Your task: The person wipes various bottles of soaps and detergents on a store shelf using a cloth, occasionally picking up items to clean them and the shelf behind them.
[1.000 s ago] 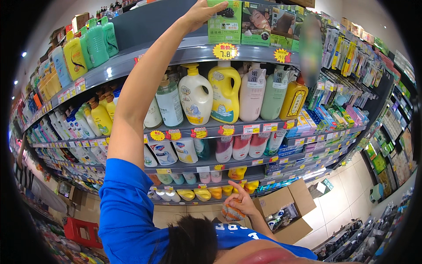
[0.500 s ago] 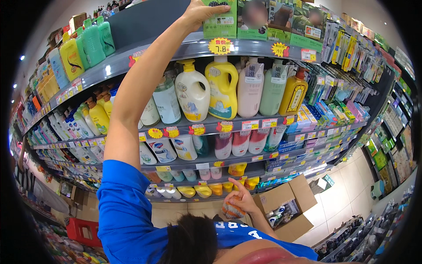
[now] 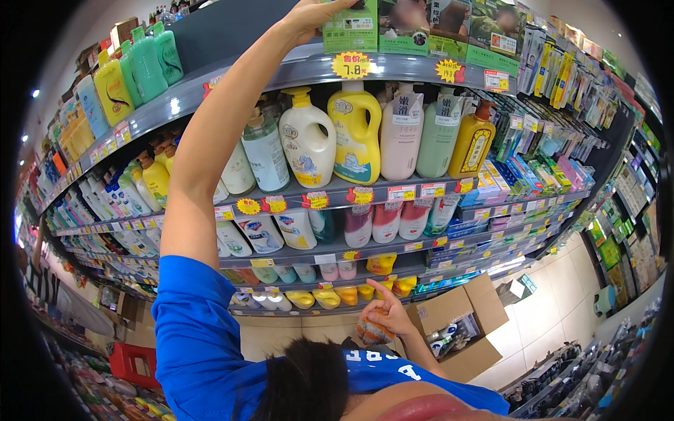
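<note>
A shopper or worker in a blue short-sleeved shirt (image 3: 193, 309) stretches the left hand (image 3: 311, 17) up to a light-green rectangular carton (image 3: 351, 34), which stands upright at the left end of a row of dark-and-green picture cartons (image 3: 404, 28) on the grey top shelf (image 3: 404, 67). The thumb lies along the carton's face, perhaps to steady it; the frame crops the other fingers, so whether they grip cannot be told. Held low, the right hand (image 3: 394, 317) curls around a crumpled orange-and-grey striped bundle (image 3: 373, 332), index finger extended, apparently keeping it clear of the shelving. Below the carton, a yellow starburst price tag (image 3: 349, 66) faces outward, presumably for easy reading.
</note>
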`<action>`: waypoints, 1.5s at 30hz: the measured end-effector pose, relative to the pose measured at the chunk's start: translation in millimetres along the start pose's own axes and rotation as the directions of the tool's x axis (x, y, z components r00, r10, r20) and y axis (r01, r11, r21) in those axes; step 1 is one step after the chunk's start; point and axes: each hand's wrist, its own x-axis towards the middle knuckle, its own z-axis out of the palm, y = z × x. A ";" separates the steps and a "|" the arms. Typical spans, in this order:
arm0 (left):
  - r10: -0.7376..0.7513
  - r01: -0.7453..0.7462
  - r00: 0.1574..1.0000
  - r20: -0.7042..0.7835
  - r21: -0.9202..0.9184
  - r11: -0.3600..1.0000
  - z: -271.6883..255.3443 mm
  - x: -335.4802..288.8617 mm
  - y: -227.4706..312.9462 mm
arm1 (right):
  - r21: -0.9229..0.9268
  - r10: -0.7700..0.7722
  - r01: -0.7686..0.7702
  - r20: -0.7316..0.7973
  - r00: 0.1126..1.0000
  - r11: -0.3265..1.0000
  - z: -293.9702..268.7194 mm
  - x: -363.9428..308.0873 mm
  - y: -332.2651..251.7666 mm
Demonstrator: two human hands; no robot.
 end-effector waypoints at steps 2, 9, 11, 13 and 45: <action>-0.020 0.020 0.999 -0.025 0.011 1.000 -0.5 -1.5 3.0 | 0.006 -0.001 0.001 0.001 1.000 1.000 -1.3 0.0 2.2; -0.128 0.102 0.990 0.050 0.365 0.925 -11.2 -17.7 4.5 | 0.018 0.018 -0.018 0.011 1.000 1.000 2.8 0.8 -3.6; -0.077 0.096 0.995 -0.061 0.436 0.895 -28.0 -12.6 -24.3 | 0.020 0.021 -0.022 0.026 0.999 1.000 4.5 2.5 -4.0; -0.041 0.032 0.999 0.024 0.306 0.952 -3.8 -16.1 -5.6 | -0.022 0.000 0.000 0.002 1.000 1.000 -0.9 2.0 -4.6; -0.418 0.433 0.884 -0.211 0.708 0.557 130.3 -527.6 -87.5 | 0.571 0.640 -0.726 0.402 0.655 0.384 29.5 93.7 101.9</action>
